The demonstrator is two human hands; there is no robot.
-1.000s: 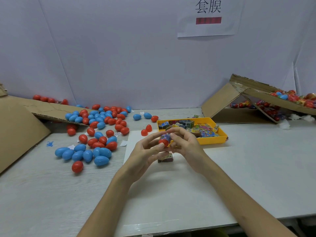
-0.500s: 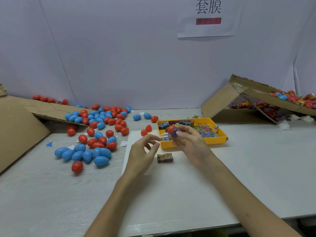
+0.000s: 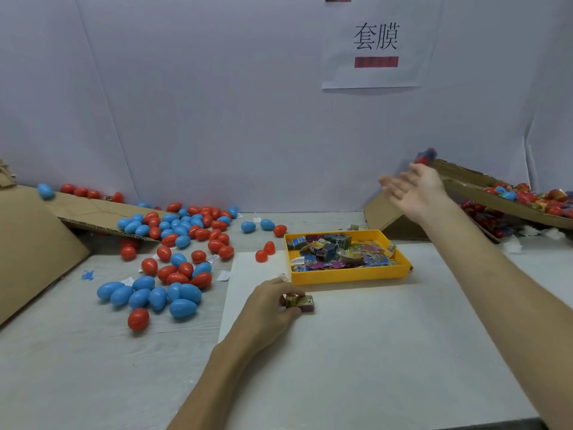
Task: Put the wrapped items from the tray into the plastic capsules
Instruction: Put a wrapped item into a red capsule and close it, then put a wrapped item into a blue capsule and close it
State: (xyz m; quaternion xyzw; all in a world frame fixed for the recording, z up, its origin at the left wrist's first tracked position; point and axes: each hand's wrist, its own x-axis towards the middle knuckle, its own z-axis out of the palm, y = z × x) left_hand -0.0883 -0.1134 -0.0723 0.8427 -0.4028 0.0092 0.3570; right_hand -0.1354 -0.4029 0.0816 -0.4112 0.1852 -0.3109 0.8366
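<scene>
A yellow tray (image 3: pixel 347 276) holds several small wrapped items (image 3: pixel 338 251). My left hand (image 3: pixel 273 305) pinches one brown wrapped item (image 3: pixel 302 302) lying on the white mat in front of the tray. My right hand (image 3: pixel 412 189) is raised at the right with fingers spread and nothing in it. A blurred red-and-blue capsule (image 3: pixel 425 156) hangs in the air just above its fingers, near the cardboard box (image 3: pixel 465 178) of filled capsules. Loose red and blue capsules (image 3: pixel 173 259) lie scattered at the left.
A cardboard ramp (image 3: pixel 34 243) slopes at the left with a few capsules on it. Two red capsule halves (image 3: pixel 266 252) sit left of the tray. A white mat (image 3: pixel 356 352) covers the near table. A paper sign (image 3: pixel 376 41) hangs on the back wall.
My right hand swung up and right from the tray and opened, and the capsule it held now flies towards the box. My left hand dropped onto the brown wrapped item and pinched it.
</scene>
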